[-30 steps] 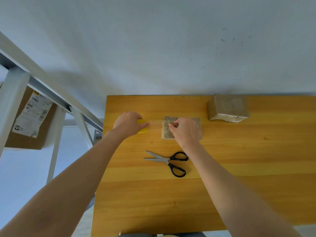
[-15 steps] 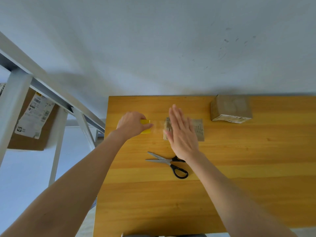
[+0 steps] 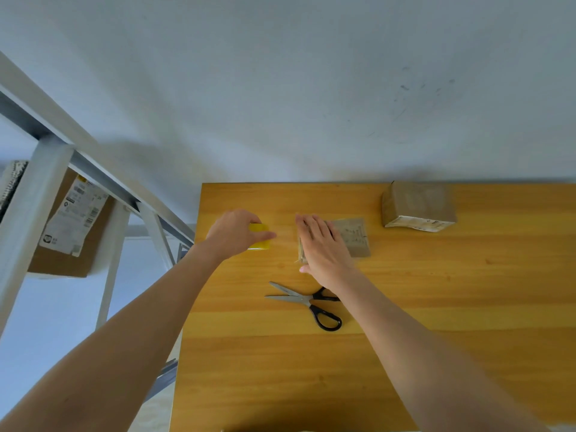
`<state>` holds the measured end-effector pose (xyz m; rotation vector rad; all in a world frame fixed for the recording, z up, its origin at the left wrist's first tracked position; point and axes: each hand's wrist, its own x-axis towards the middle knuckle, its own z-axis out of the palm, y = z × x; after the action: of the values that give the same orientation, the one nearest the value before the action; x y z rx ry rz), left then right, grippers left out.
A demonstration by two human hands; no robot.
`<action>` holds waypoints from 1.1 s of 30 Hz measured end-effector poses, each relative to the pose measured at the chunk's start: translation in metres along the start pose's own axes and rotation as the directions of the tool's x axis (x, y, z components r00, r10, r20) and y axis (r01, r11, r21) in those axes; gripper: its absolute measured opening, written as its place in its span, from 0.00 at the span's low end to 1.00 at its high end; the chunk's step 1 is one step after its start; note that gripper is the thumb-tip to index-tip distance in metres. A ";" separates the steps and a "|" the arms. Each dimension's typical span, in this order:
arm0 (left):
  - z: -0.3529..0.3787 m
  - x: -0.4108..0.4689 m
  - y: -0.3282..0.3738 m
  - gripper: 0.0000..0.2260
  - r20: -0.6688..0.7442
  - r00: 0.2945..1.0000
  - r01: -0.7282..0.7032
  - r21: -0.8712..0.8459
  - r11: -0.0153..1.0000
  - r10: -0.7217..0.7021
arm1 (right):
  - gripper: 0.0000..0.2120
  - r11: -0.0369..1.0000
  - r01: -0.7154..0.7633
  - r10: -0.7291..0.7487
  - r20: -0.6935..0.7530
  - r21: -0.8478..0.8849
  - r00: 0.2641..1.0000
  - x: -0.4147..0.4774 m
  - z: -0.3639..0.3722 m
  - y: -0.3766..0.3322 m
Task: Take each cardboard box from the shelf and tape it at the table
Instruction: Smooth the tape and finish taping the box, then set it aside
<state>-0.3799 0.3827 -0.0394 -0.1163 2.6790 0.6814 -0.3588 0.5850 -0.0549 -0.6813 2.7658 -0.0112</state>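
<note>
The small cardboard box lies flat on the wooden table, toward its far side and left of the middle; it looks light and fairly stiff, likely to skid on the smooth top, so it is best pinned from above or taken by its short edges; the right hand lies flat on its left part, fingers straight and together, pressing down; the left hand, just left of the box, grips a yellow tape roll, its fingers curled round it; scissors lie nearer.

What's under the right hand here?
The right hand lies flat on a small cardboard box; the box's printed right part shows, and its left half is hidden beneath the palm.
</note>
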 end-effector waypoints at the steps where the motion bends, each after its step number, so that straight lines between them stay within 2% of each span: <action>1: -0.002 -0.002 0.001 0.24 0.000 1.000 -0.023 0.009 1.000 0.023 | 0.48 1.000 -0.002 0.002 -0.007 -0.019 1.000 -0.001 -0.004 -0.002; 6: -0.021 -0.015 0.009 0.10 0.077 0.993 -0.095 0.018 0.995 0.093 | 0.46 0.998 -0.058 0.058 -0.052 0.009 0.997 -0.005 -0.022 -0.006; 9: -0.036 -0.020 0.012 0.14 0.083 0.986 -0.146 0.023 0.989 0.144 | 0.47 0.994 -0.069 0.076 -0.079 0.085 0.994 -0.005 -0.034 -0.007; 12: -0.048 -0.019 0.012 0.10 0.077 0.980 -0.189 0.036 0.981 0.186 | 0.43 0.985 -0.050 0.069 -0.114 0.164 0.991 -0.006 -0.044 -0.006; 15: -0.059 -0.018 0.012 0.12 0.089 0.972 -0.226 0.075 0.971 0.220 | 0.40 0.975 -0.011 0.045 -0.148 0.224 0.988 -0.011 -0.048 -0.002; 20: -0.071 -0.024 0.016 0.13 0.102 0.961 -0.267 0.099 0.959 0.257 | 0.41 0.942 0.026 0.032 -0.166 0.335 0.986 -0.021 -0.048 0.004; 23: -0.074 -0.030 0.018 0.26 0.114 0.959 -0.271 0.119 0.955 0.258 | 0.41 0.908 0.013 0.058 -0.156 0.419 0.986 -0.026 -0.048 0.006; 24: -0.075 -0.031 0.018 0.28 0.113 0.959 -0.276 0.150 0.950 0.261 | 0.41 0.896 0.012 0.062 -0.152 0.445 0.986 -0.029 -0.048 0.007; 27: -0.075 -0.031 0.013 0.23 0.074 0.970 -0.243 0.262 0.934 0.231 | 0.40 0.871 0.027 0.055 -0.152 0.491 0.987 -0.034 -0.048 0.011; 30: -0.072 -0.031 0.012 0.19 0.034 0.977 -0.213 0.225 0.951 0.210 | 0.39 0.829 0.043 0.066 -0.175 0.557 0.982 -0.035 -0.044 0.012; 33: -0.066 -0.030 0.016 0.23 0.017 0.981 -0.195 0.190 0.962 0.195 | 0.39 0.785 0.027 0.092 -0.160 0.619 0.983 -0.037 -0.039 0.015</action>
<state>-0.3769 0.3650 0.0330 0.2004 2.7652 0.4760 -0.3455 0.6124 -0.0090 -0.4585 2.6748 -0.9818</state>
